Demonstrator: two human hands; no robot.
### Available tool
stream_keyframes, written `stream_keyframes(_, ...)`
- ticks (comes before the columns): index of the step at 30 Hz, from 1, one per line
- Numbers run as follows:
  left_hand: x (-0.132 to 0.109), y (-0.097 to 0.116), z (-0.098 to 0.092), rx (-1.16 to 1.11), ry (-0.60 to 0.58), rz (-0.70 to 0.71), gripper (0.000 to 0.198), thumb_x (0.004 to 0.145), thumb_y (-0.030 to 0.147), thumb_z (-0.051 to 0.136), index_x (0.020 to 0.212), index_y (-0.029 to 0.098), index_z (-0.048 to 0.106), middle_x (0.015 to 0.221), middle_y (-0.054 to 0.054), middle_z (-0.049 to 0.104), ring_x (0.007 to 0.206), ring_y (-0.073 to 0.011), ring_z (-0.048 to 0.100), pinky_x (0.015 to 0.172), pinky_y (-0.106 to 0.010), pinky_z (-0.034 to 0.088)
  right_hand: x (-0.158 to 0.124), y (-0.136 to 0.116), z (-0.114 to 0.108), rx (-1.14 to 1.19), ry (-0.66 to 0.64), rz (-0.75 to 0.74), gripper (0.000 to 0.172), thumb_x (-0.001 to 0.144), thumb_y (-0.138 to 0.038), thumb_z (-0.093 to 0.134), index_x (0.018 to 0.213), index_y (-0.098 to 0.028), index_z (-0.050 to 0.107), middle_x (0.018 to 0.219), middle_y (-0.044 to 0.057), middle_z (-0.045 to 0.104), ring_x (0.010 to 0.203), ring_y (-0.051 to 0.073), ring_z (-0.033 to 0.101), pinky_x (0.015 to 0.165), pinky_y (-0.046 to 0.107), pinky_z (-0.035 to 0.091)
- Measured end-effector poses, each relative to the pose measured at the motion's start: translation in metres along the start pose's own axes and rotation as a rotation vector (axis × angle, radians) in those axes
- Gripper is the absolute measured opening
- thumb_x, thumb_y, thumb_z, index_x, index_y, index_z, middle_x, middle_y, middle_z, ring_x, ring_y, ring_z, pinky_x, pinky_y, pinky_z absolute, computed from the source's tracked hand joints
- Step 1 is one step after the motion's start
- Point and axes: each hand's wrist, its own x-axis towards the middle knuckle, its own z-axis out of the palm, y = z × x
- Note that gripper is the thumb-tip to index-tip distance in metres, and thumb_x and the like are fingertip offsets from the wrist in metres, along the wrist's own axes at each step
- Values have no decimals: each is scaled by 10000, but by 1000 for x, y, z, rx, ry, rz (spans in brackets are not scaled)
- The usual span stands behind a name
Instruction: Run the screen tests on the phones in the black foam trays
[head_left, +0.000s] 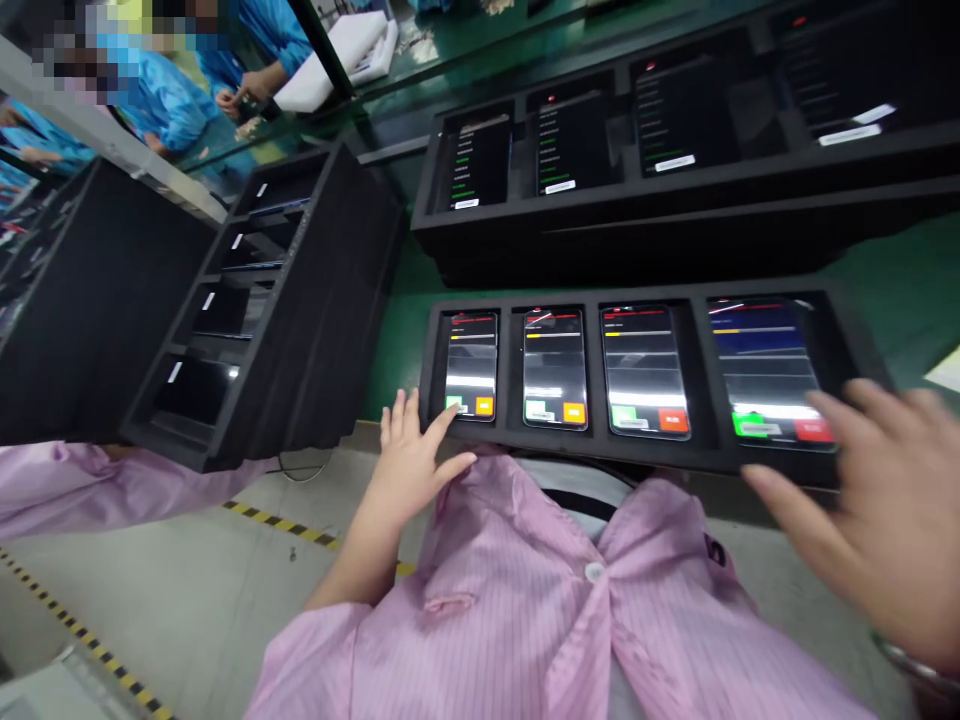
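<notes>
In front of me lies a black foam tray (514, 437) with several lit smartphones in a row of slots. My left hand (409, 455) is at the tray's left end, fingers spread, the index fingertip at the green button of the leftmost phone (472, 365). Two more phones, one with an orange button (554, 368) and one with a red button (645, 370), sit between my hands. My right hand (885, 500), blurred, is spread over the right end, with fingertips near the red button of the rightmost phone (763, 365). Neither hand grasps anything.
Behind stands a stack of black foam trays (600, 215) whose phones show text lists. To the left rise another tray stack (322, 300) of dark-screened phones and a further black stack (97, 300). People in blue work across the green bench (401, 340). A pink sleeve (127, 490) shows at left.
</notes>
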Motion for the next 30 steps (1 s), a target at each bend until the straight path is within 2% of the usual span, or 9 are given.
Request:
stream_keyframes(4, 5, 23, 1, 9, 161, 94, 748, 925, 642, 675, 1559, 289, 493, 1743, -205, 143, 1603, -515, 58, 1206, -785, 216, 6, -44, 19, 108, -39, -214, 648, 1051, -557, 461, 1588, -196, 416, 1671, 243, 277, 1576, 471, 175, 1227, 711, 248)
stream_keyframes(6, 11, 39, 9, -33, 210, 210, 759, 930, 651, 661, 1574, 298, 470, 1742, -184, 163, 1610, -485, 68, 1223, -763, 218, 7, -54, 33, 73, -78, -219, 586, 1050, -543, 473, 1511, -184, 523, 1682, 230, 266, 1571, 482, 177, 1210, 737, 245)
stream_keyframes(9, 21, 57, 25, -43, 232, 330, 695, 920, 654, 673, 1517, 323, 546, 1718, -165, 255, 1603, -474, 134, 1232, -760, 203, 5, -56, 44, 30, -133, -195, 566, 1044, -570, 474, 1411, -166, 620, 1654, 229, 328, 1558, 472, 225, 1219, 732, 231)
stream_keyframes(11, 27, 62, 33, -19, 229, 336, 647, 909, 654, 687, 1459, 322, 609, 1695, -168, 314, 1586, -485, 191, 1226, -783, 171, 1, -50, 40, 23, -136, -198, 595, 1043, -576, 473, 1468, -173, 575, 1653, 232, 327, 1558, 467, 231, 1216, 732, 237)
stream_keyframes(14, 31, 63, 38, -13, 229, 314, 663, 897, 689, 678, 1440, 311, 626, 1674, -168, 370, 1570, -484, 241, 1228, -794, 132, -9, -34, 29, 13, -76, -187, 681, 1041, -551, 495, 1619, -209, 386, 1676, 233, 276, 1559, 476, 222, 1203, 739, 256)
stream_keyframes(20, 36, 57, 45, -40, 313, 295, 823, 866, 786, 633, 1501, 265, 572, 1625, -163, 462, 1563, -460, 276, 1272, -729, 94, -28, -12, 21, -32, -86, -107, 808, 1054, -575, 427, 1700, -167, 163, 1500, 262, 498, 1478, 505, 374, 1177, 784, 255)
stream_keyframes(23, 38, 56, 44, -58, 307, 268, 881, 842, 818, 631, 1525, 268, 544, 1636, -158, 446, 1574, -458, 251, 1279, -718, 85, -24, -17, 21, 9, -87, -65, 813, 1048, -584, 412, 1711, -231, 102, 1583, 239, 417, 1514, 501, 316, 1222, 745, 235)
stream_keyframes(26, 41, 58, 36, -90, 292, 257, 875, 855, 803, 632, 1532, 257, 527, 1653, -163, 411, 1589, -458, 198, 1272, -724, 113, -9, -26, 22, 43, -70, -104, 786, 1049, -548, 442, 1707, -269, 115, 1610, 211, 397, 1525, 481, 308, 1238, 725, 225)
stream_keyframes(30, 55, 65, 22, -113, 318, 294, 692, 927, 713, 620, 1443, 253, 601, 1635, -155, 426, 1580, -441, 220, 1274, -717, 122, 15, -36, 30, 78, -38, -220, 711, 1055, -509, 491, 1649, -175, 288, 1523, 222, 506, 1506, 448, 356, 1220, 726, 238)
